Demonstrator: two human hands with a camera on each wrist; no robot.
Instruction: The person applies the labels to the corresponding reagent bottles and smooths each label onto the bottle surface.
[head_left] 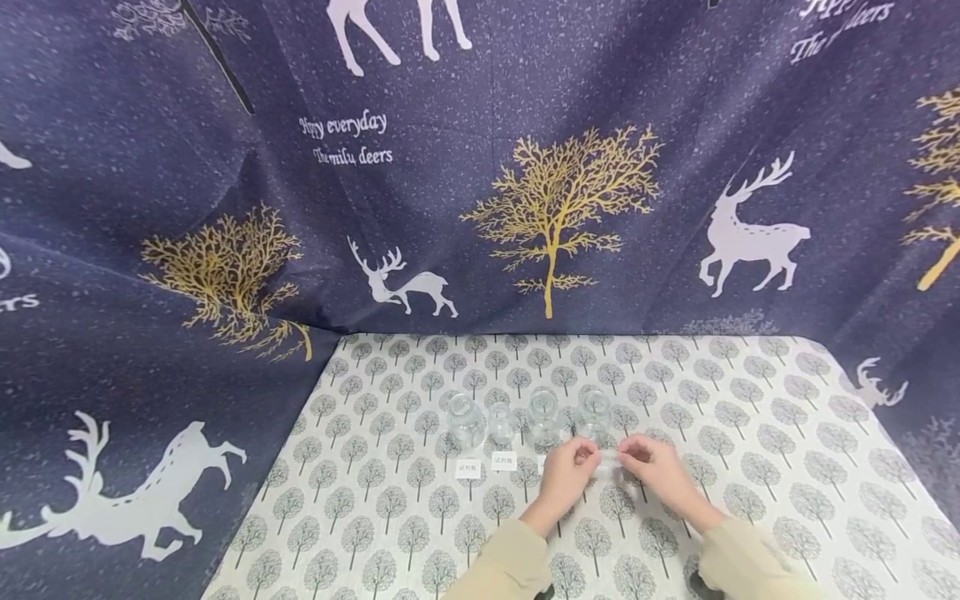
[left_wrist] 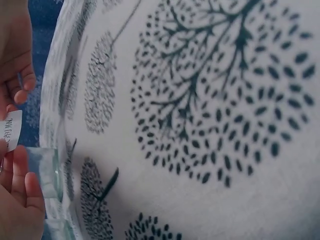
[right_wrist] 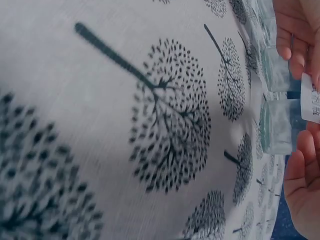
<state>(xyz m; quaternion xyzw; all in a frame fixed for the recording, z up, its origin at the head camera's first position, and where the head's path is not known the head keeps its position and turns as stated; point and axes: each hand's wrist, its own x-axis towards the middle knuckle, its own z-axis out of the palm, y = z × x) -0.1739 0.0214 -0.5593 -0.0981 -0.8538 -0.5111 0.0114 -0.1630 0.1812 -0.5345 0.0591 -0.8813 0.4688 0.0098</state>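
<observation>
Above a white cloth printed with grey-green trees [head_left: 360, 500], the left hand [head_left: 567, 477] and the right hand [head_left: 663, 477] come together over a small white rectangular paper label with dark print [right_wrist: 309, 102]. Each hand has its thumb and fingertips clamped on one end of it, so the label spans the gap between them – raised off the cloth, in front of the rightmost of four bottles.

The bottles, all clear glass, stand upright in a row: a broad bottle at the left end [head_left: 467, 423], a smaller bottle beside it [head_left: 501, 425], a third bottle [head_left: 543, 414] and the rightmost bottle [head_left: 595, 408], whose lower part is close behind the hands. Before the broad bottle lies a white printed card [head_left: 468, 469], before the smaller one a second white card [head_left: 504, 461]; a third white card [head_left: 542, 463] shows only its edge beside the left hand. Beige sleeves [head_left: 517, 560] cover both forearms. Behind the cloth hangs a dark blue fabric backdrop [head_left: 435, 192] with white deer and golden trees.
</observation>
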